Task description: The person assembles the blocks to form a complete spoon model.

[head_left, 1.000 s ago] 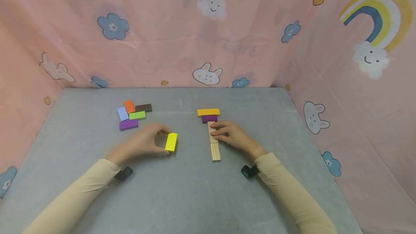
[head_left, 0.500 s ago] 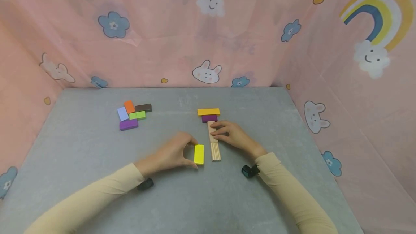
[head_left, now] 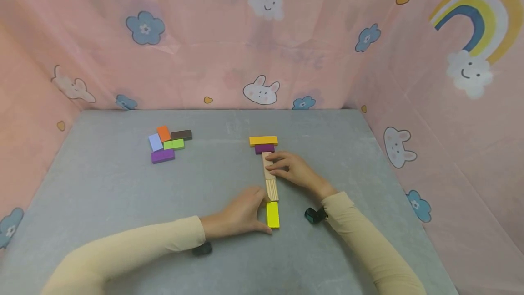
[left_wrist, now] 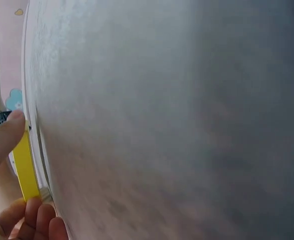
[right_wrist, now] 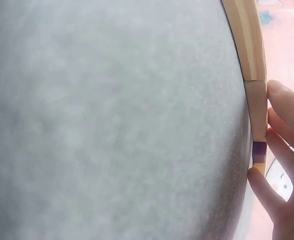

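My left hand (head_left: 239,213) pinches a bright yellow block (head_left: 273,215) by its two ends, thumb at the near end and fingers at the far one. The left wrist view shows the same grip on the yellow block (left_wrist: 26,165). Its far end is right at a ridged wooden block (head_left: 272,189), in line with a plain wooden block (head_left: 268,173). Fingers of my right hand (head_left: 298,170) rest on the plain block, relaxed. Beyond it a dark purple block (head_left: 264,149) and an amber block (head_left: 264,140) lie crosswise, like the bar of a T.
To the left lies a loose group of blocks: orange (head_left: 163,133), dark brown (head_left: 181,134), light blue (head_left: 155,142), green (head_left: 173,144) and violet (head_left: 163,155). Pink printed cloth (head_left: 196,58) hangs behind and beside the grey table (head_left: 123,195).
My left hand has carried the yellow block rightward and toward me, turning it straight, to the near end of the row. My right hand has stayed in place.
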`<state>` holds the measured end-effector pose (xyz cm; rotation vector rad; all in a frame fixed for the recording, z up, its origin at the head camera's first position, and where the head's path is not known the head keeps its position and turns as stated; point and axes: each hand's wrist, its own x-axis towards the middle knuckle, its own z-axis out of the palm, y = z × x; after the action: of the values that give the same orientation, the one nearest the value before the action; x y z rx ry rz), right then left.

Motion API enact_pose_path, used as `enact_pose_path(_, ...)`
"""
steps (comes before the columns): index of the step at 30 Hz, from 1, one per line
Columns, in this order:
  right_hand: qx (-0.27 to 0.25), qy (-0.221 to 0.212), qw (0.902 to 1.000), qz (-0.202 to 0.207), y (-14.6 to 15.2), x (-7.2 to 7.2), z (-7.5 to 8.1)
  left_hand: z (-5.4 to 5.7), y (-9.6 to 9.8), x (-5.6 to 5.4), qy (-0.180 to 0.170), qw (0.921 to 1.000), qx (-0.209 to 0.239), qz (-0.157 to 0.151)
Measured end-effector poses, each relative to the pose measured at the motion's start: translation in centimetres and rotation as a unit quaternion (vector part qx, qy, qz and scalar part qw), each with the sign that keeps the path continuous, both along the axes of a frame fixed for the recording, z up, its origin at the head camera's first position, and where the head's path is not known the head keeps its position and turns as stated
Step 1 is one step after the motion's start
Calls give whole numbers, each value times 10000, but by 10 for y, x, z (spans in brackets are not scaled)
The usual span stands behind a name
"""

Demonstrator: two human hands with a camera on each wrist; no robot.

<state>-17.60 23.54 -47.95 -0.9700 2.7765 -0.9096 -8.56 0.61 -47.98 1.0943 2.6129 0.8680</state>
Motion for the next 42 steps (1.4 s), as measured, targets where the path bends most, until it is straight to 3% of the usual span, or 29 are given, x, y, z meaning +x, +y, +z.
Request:
enact_pose_path(9, 11, -78, 10000, -48, 0, 0, -1, -3, 9, 2, -214, 9997, 133, -41)
enact_pose_path(21, 51, 0, 10000, -16, 1, -1, -2, -3, 12, 1, -176, 9998, -45, -15)
enact_pose_path(42, -5, -19, 10000, -6, 0, -1, -2, 1, 17, 1, -409, 9986, -321, 111)
